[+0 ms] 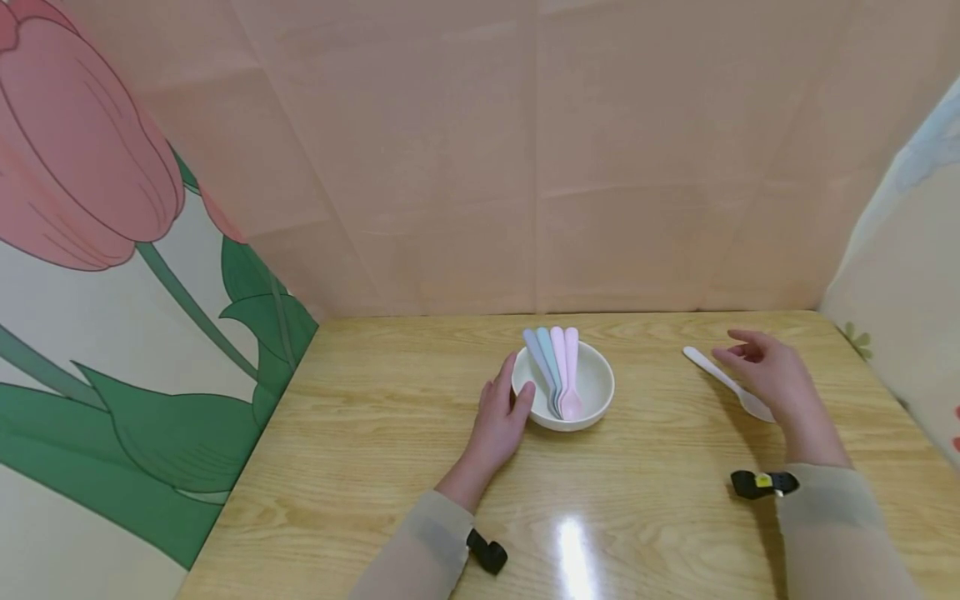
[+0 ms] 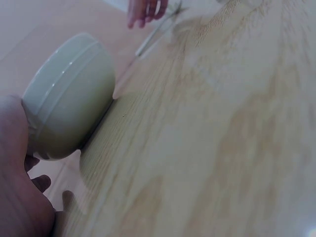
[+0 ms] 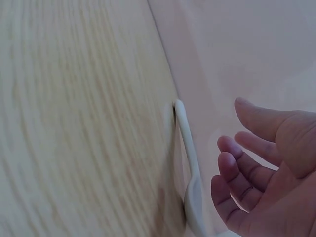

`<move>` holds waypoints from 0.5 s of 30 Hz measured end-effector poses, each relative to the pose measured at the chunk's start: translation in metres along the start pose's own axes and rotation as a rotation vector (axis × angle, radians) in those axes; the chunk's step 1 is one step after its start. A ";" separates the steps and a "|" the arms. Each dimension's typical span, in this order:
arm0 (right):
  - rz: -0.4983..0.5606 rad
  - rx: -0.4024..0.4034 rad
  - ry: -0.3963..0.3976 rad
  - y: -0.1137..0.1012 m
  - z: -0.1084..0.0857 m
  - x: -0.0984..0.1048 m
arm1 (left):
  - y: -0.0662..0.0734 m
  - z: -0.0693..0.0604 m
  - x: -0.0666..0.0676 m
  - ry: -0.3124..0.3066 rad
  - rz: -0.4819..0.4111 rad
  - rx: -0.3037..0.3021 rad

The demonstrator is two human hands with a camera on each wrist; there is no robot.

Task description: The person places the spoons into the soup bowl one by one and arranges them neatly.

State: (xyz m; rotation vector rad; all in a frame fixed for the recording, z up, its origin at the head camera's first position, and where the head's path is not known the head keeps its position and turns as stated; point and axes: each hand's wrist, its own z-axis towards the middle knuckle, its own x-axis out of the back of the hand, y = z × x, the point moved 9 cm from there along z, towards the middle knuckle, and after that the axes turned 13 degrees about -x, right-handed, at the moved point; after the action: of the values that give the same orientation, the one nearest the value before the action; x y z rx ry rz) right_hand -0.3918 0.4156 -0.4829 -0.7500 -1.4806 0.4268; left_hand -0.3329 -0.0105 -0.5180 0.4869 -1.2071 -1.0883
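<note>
A white bowl (image 1: pixel 598 385) stands on the table with several pastel spoons (image 1: pixel 559 371) in it, blue-grey, teal and pink, their handles leaning over the far rim. My left hand (image 1: pixel 501 414) holds the bowl at its left side, thumb at the rim and fingers along the outer wall. In the left wrist view the bowl's smooth outside (image 2: pixel 74 94) shows, but its contents are hidden. To the right lies a single pale spoon (image 1: pixel 712 369), handle pointing away to the left. My right hand (image 1: pixel 772 371) hovers just over it, fingers loosely bent and apart from the spoon (image 3: pixel 188 148).
The wood-grain table (image 1: pixel 390 467) runs back to a plain pinkish cloth backdrop (image 1: pixel 450 167). On the left side stands a panel with a large printed tulip (image 1: pixel 90 142), and a pale panel (image 1: pixel 907 308) borders the right.
</note>
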 end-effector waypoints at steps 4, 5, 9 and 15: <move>0.000 0.000 -0.012 0.007 0.002 -0.002 | 0.000 -0.001 0.000 0.002 0.002 0.008; 0.005 -0.005 -0.017 0.009 0.002 -0.002 | 0.000 -0.001 0.000 0.002 0.002 0.010; 0.017 -0.030 -0.037 0.017 0.004 -0.004 | 0.000 -0.001 0.001 0.002 0.004 0.009; 0.014 -0.042 -0.064 0.021 0.004 -0.007 | 0.001 0.000 0.001 0.000 0.014 -0.006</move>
State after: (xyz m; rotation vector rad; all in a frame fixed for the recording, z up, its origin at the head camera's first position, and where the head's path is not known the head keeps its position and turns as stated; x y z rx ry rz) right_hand -0.3926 0.4267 -0.5030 -0.7863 -1.5486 0.4350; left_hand -0.3325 -0.0106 -0.5166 0.4735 -1.2054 -1.0801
